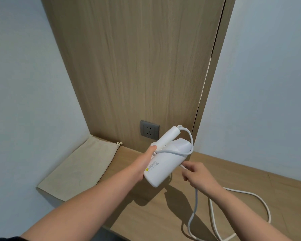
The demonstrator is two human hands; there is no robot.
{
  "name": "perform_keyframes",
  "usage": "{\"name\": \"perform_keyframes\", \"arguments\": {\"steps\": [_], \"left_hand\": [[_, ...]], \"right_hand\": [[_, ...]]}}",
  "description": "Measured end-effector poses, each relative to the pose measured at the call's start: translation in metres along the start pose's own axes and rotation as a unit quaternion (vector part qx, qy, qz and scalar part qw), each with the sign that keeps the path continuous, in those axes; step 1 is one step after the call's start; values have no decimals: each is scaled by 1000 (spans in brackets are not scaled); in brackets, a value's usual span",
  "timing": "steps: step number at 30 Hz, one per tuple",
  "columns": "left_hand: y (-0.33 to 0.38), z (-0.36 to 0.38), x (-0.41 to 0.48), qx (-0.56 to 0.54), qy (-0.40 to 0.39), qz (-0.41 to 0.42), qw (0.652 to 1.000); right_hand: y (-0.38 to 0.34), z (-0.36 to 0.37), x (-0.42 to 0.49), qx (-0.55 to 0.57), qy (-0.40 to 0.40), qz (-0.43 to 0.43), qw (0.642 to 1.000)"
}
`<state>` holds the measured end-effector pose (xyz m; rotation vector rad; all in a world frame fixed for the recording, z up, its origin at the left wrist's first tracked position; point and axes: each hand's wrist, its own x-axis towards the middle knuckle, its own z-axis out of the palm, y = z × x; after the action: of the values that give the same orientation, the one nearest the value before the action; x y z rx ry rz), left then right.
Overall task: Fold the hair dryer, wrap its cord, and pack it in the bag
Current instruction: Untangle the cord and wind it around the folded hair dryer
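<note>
Above wooden shelf (pixel 233 180), left hand (pixel 142 164) gripping hair dryer (pixel 163 164), right hand (pixel 196 176) pinching cord (pixel 195 206)

The hair dryer (pixel 161 164) was smooth, matt white plastic; its cord (pixel 241 192) looked rubbery. The bag (pixel 80 169) was coarse beige cloth, the shelf (pixel 250 197) matt wood-grain.
</note>
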<state>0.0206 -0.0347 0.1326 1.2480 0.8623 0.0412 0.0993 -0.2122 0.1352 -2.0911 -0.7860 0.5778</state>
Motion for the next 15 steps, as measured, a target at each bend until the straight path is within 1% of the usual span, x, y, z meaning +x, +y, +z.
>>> {"name": "perform_keyframes", "arguments": {"steps": [2,4,5,6,8,9,10,12,15], "left_hand": [[-3,0,3,22,10,2,1000],[-4,2,3,34,16,7,999],[-6,3,4,37,16,10,999],[-6,4,3,39,16,12,999],[-6,4,2,41,20,5,999],[-6,3,3,42,23,-3,999],[-6,2,3,42,28,-9,999],[-6,-1,4,40,41,-16,998],[-5,0,5,55,54,-8,997]], "right_hand": [[-5,-4,0,-82,-24,6,996],[-9,-5,-1,-114,-61,32,991],[-9,-5,-1,-105,-80,48,990],[-9,-5,-2,-72,-97,70,990],[-9,-6,-3,27,-125,118,985],[-8,-8,-4,58,-133,132,981],[-7,-9,-5,63,-141,138,978],[-7,-10,-7,21,-155,139,978],[-15,-13,-6,-106,-167,121,973]]}}
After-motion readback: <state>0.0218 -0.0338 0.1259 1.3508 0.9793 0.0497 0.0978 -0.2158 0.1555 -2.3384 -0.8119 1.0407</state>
